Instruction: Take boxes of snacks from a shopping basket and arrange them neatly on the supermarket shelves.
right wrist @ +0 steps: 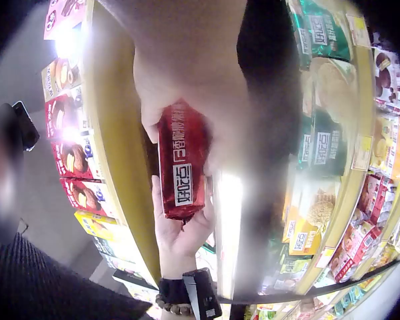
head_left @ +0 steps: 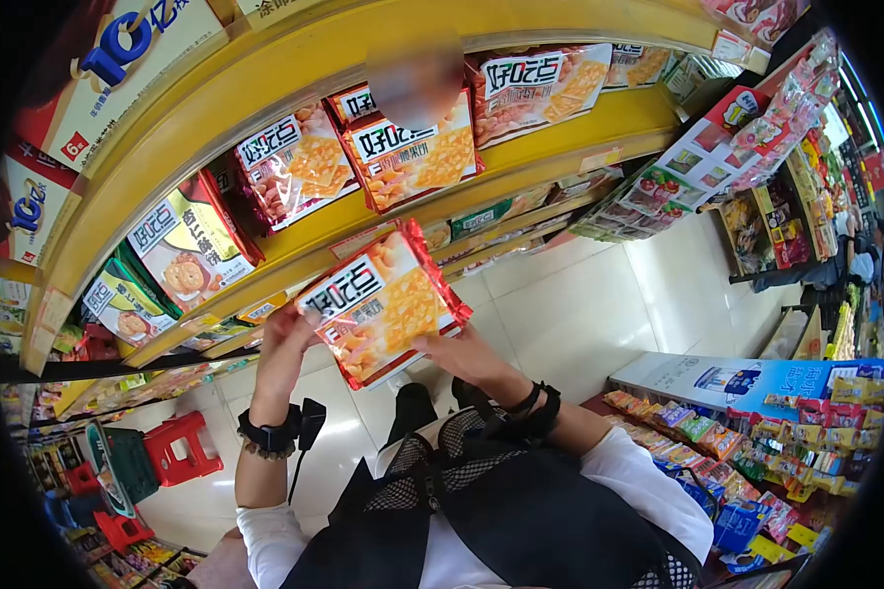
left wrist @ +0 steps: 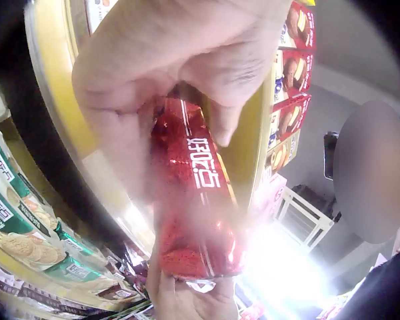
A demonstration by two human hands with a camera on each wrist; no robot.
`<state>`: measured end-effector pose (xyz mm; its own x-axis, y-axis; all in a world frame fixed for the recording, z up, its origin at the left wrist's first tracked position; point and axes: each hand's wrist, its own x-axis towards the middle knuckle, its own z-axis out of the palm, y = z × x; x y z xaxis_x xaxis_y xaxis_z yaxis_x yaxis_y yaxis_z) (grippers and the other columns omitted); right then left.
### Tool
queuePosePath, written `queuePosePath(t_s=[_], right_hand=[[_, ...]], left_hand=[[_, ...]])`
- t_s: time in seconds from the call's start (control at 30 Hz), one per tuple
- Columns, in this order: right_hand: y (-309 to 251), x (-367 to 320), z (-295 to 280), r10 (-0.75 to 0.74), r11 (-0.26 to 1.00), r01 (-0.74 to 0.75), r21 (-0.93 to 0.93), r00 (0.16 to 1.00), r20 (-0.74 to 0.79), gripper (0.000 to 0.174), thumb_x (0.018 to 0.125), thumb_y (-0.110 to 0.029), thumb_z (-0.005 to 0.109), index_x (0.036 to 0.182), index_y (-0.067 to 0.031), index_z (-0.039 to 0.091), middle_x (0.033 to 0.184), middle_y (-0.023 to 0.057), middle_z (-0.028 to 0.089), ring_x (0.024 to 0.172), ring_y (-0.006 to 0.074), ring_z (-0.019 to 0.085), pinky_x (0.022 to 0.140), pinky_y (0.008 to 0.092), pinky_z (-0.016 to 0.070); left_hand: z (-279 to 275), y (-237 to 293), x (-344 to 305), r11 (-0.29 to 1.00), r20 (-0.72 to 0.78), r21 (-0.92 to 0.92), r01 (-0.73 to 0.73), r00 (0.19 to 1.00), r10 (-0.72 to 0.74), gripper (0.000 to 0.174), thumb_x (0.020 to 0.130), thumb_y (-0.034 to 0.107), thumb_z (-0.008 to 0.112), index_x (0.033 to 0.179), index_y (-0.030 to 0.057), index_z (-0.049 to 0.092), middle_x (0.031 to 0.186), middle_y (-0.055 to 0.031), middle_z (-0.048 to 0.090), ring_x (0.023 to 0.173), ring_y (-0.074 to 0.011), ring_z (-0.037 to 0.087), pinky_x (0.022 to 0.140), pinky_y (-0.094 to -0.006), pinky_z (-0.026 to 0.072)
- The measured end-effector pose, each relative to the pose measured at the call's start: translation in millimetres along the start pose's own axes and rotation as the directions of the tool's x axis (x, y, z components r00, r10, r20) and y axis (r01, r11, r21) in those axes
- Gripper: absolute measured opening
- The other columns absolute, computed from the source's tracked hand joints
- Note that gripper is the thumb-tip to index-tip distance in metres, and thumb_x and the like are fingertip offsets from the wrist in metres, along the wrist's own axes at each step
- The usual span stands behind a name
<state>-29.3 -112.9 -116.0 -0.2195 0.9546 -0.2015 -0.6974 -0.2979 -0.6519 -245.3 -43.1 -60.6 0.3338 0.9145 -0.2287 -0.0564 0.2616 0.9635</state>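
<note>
Pack: a red cracker pack (head_left: 383, 304) is held up in the air at the centre of the head view, printed face toward the camera and tilted. It is clear of the shelf.
Left hand: the left hand (head_left: 283, 339) grips the pack's edge at 9 o'clock. The left wrist view shows thumb and fingers curled round the end of the wrapper.
Right hand: the right hand (head_left: 462, 351) holds the edge at 5 o'clock from below. In the right wrist view its fingers wrap the narrow side.
Shelf: the yellow shelf (head_left: 560, 133) lies at 12 o'clock from the pack. More packs (head_left: 413, 152) of the same kind stand on it face out, close together.
Handling: the wrapper looks thin and glossy and the crackers inside are likely brittle. A light hold on the side edges seems better than a squeeze across the face.
Control: with two hands on opposite edges the pack should stay flat, and turning it slowly would help avoid bending it.
Risk: the foil may slip through a loose pinch. A corner could also catch the shelf lip or the standing packs.
Around: a red stool (head_left: 182, 447) stands at 7 o'clock on the pale floor (head_left: 580, 314). A snack rack (head_left: 756, 442) is at 4 o'clock, well apart.
</note>
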Motion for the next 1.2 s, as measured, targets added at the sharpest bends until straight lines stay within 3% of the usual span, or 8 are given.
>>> queuePosePath(t_s=[0.17, 0.27, 0.53, 0.77, 0.83, 0.97, 1.03, 1.2], right_hand=[[-26, 5, -15, -0.024, 0.984, 0.019, -0.178, 0.999, -0.023, 0.04, 0.079, -0.008, 0.06, 0.116, -0.0029, 0.045, 0.104, 0.0052, 0.055, 0.094, 0.0104, 0.051, 0.077, 0.026, 0.0442], [-42, 10, -21, -0.07, 0.957, 0.057, -0.285, 0.997, -0.036, 0.044, 0.077, -0.007, 0.063, 0.116, -0.0026, 0.044, 0.106, 0.0055, 0.054, 0.096, 0.0107, 0.051, 0.078, 0.0262, 0.044], [-118, 47, -46, -0.386, 0.799, 0.376, -0.469, 0.919, 0.08, 0.048, 0.074, -0.002, 0.064, 0.117, 0.0016, 0.042, 0.103, 0.0071, 0.055, 0.089, 0.0106, 0.053, 0.071, 0.0216, 0.046], [-151, 78, -58, -0.394, 0.537, 0.37, -0.758, 0.905, 0.162, 0.04, 0.072, -0.009, 0.068, 0.105, 0.0027, 0.051, 0.088, 0.0043, 0.059, 0.076, 0.0051, 0.053, 0.062, 0.0194, 0.0443], [-161, 84, -62, -0.323, 0.52, 0.347, -0.781, 0.926, 0.196, 0.038, 0.072, -0.01, 0.068, 0.103, 0.003, 0.052, 0.088, 0.0041, 0.059, 0.076, 0.0051, 0.052, 0.062, 0.0198, 0.0446], [-171, 90, -57, -0.224, 0.508, 0.307, -0.805, 0.949, 0.22, 0.034, 0.072, -0.011, 0.068, 0.099, 0.0032, 0.053, 0.087, 0.0039, 0.058, 0.075, 0.0059, 0.052, 0.065, 0.0214, 0.0454], [-171, 92, -57, -0.23, 0.505, 0.319, -0.802, 0.945, 0.232, 0.034, 0.072, -0.011, 0.068, 0.099, 0.0031, 0.053, 0.086, 0.0041, 0.058, 0.075, 0.0063, 0.052, 0.065, 0.022, 0.0457], [-172, 99, -58, -0.265, 0.48, 0.346, -0.806, 0.933, 0.243, 0.034, 0.072, -0.012, 0.068, 0.099, 0.0025, 0.053, 0.086, 0.0059, 0.058, 0.074, 0.0079, 0.052, 0.066, 0.0237, 0.0465]], left_hand=[[38, 13, 16, 0.982, 0.246, 0.146, 0.119, 0.957, -0.152, 0.048, 0.071, -0.002, 0.065, 0.114, -0.0007, 0.044, 0.108, -0.0076, 0.054, 0.098, -0.0153, 0.053, 0.085, -0.0293, 0.0445], [56, 10, 28, 0.975, 0.226, 0.209, -0.078, 0.974, 0.029, 0.047, 0.07, 0.001, 0.068, 0.112, -0.0001, 0.045, 0.106, -0.0065, 0.055, 0.095, -0.0126, 0.054, 0.081, -0.0272, 0.0455], [69, 31, 81, 0.952, 0.15, 0.206, -0.225, 0.969, 0.196, 0.039, 0.07, 0.005, 0.069, 0.104, -0.0006, 0.048, 0.096, -0.0061, 0.059, 0.085, -0.0108, 0.057, 0.074, -0.0251, 0.0476], [83, 63, 102, 0.926, 0.085, 0.349, -0.145, 0.989, 0.123, 0.04, 0.07, 0.009, 0.07, 0.104, 0.0005, 0.049, 0.093, -0.0065, 0.06, 0.083, -0.0109, 0.057, 0.069, -0.0247, 0.048], [86, 59, 105, 0.92, 0.07, 0.307, -0.245, 0.97, 0.235, 0.039, 0.07, 0.011, 0.07, 0.102, 0.0004, 0.051, 0.091, -0.0055, 0.061, 0.081, -0.011, 0.058, 0.069, -0.0249, 0.0475], [87, 57, 112, 0.802, 0.093, 0.504, -0.321, 0.943, 0.319, 0.04, 0.068, 0.016, 0.071, 0.099, -0.0003, 0.052, 0.082, -0.0074, 0.064, 0.073, -0.0147, 0.061, 0.066, -0.0273, 0.0483], [88, 54, 111, 0.513, 0.073, 0.793, -0.329, 0.887, 0.457, 0.047, 0.064, 0.029, 0.073, 0.097, 0.0018, 0.053, 0.074, -0.009, 0.064, 0.065, -0.0212, 0.063, 0.059, -0.0294, 0.049], [89, 60, 115, 0.293, -0.009, 0.934, -0.205, 0.805, 0.593, 0.054, 0.059, 0.042, 0.074, 0.09, 0.0027, 0.054, 0.067, -0.0094, 0.063, 0.056, -0.0245, 0.061, 0.051, -0.0315, 0.0481]])
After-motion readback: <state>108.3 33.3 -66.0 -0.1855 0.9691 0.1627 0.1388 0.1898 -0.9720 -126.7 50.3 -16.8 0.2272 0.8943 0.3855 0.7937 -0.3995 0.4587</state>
